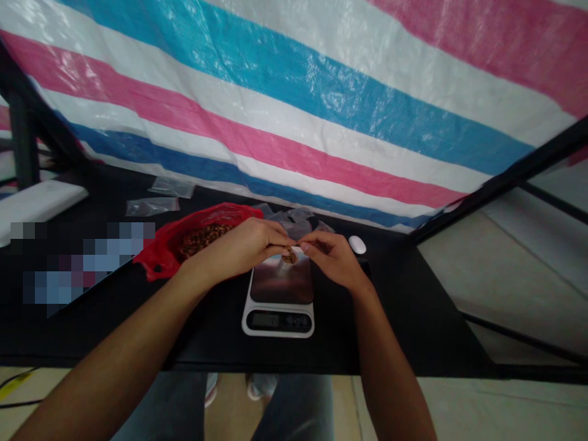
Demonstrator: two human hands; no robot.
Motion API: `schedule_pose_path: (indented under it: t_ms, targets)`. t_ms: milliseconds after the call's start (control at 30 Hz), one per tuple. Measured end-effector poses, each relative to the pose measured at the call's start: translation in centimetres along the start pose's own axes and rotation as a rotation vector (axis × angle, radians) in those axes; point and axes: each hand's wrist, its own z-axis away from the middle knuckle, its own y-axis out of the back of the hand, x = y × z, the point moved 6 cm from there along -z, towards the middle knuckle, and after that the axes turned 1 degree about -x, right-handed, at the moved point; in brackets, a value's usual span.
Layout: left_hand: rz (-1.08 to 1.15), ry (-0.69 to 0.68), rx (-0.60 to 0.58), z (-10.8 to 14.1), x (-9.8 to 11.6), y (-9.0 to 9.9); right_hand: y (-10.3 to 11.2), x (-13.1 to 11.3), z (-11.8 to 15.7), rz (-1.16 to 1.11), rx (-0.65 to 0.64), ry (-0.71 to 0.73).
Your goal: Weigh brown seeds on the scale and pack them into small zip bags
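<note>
Both hands meet above a kitchen scale (282, 285) with a white body, a steel plate and a dark display panel. My left hand (257, 240) comes in from the left, its thumb and fingers pinched together. Opposite it, my right hand (328, 254) is also closed in a pinch, its fingertips almost touching the left ones. Just under the fingertips is a small pale container (289, 257) with brown pieces in it; whether it is a cup or a bag I cannot tell. What the fingertips grip is too small to make out.
Left of the scale lies an open red plastic bag (160, 248) of brown beans or nuts (202, 240). Clear plastic bags (151, 206) lie behind, with more (298, 228) beyond the hands. A white oval object (357, 245) sits right. A striped sheet (275, 116) hangs behind the black table (404, 312).
</note>
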Motion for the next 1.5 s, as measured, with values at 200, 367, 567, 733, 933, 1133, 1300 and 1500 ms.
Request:
schedule_pose_path:
  t_ms: [200, 367, 567, 733, 933, 1133, 1300, 1500]
  targets:
    - [-0.009, 0.001, -0.036, -0.3, -0.3, -0.8, -0.1, 0.0, 0.0, -0.028, -0.039, -0.023]
    - [-0.036, 0.042, -0.055, -0.4, -0.7, -1.0, -0.3, 0.6, 0.2, -0.026, -0.099, -0.051]
    - [-0.012, 0.081, -0.075, -0.3, -0.7, -1.1, -0.5, 1.0, 0.4, -0.031, -0.12, -0.058]
    - [0.0, 0.094, -0.063, -0.2, -0.6, -0.9, -0.2, 0.7, 0.3, 0.011, -0.103, -0.055]
    - [0.008, 0.12, -0.056, -0.2, -0.7, -0.7, -0.1, 1.2, 1.1, -0.097, -0.304, -0.198]
    - [0.036, 0.105, -0.1, -0.1, 0.0, -0.5, -0.5, 1.4, 1.9, -0.019, -0.476, -0.268]
    - [-0.011, 0.127, -0.106, 0.2, 0.2, -0.2, -0.4, 1.3, 1.7, 0.069, -0.48, -0.247]
    - [-0.025, 0.131, -0.088, 0.2, -0.2, -0.6, -0.3, 1.5, 1.8, 0.053, -0.473, -0.235]
